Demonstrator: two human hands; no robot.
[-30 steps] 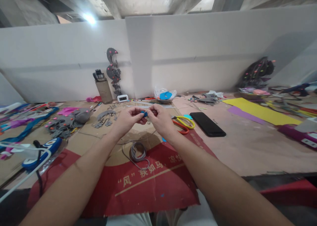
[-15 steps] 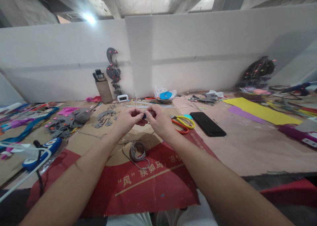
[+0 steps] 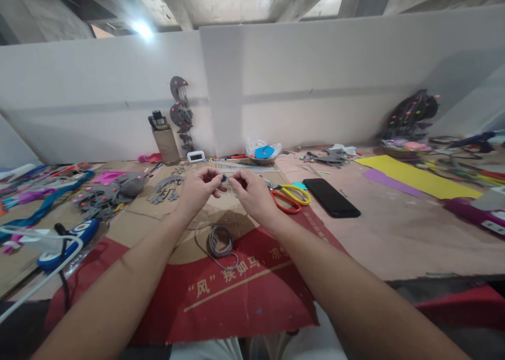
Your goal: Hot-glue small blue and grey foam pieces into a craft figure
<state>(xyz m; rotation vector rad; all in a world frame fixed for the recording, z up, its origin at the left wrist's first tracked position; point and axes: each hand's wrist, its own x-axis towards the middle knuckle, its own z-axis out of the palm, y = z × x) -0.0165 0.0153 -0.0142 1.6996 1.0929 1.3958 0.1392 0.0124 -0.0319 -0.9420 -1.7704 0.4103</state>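
Over the cardboard sheet (image 3: 252, 310), my left hand (image 3: 200, 189) pinches a small dark blue piece (image 3: 224, 178), too small to name. My right hand (image 3: 251, 193) is just right of it, thumb and fingertips pressed together; what they hold, if anything, is too small to make out. A narrow gap shows between the two hands. Below them, a loose coil of grey cord (image 3: 220, 243) lies on the cardboard. Scissors (image 3: 287, 198) with one red and one yellow handle rest beside my right hand. Grey cut felt-like shapes (image 3: 166, 187) lie left of my left hand.
A black phone (image 3: 331, 198) lies right of the scissors. Behind stand a bottle (image 3: 164, 145), a small white clock-like device (image 3: 195, 156) and a bowl with a blue piece (image 3: 264, 152). At left are a blue power strip (image 3: 84, 237) and its cables. Yellow sheet (image 3: 414, 176) lies at right.
My hands have moved slightly apart, opening a small gap between the fingertips. The blue piece stays with my left hand and shows more clearly, a little higher and further left.
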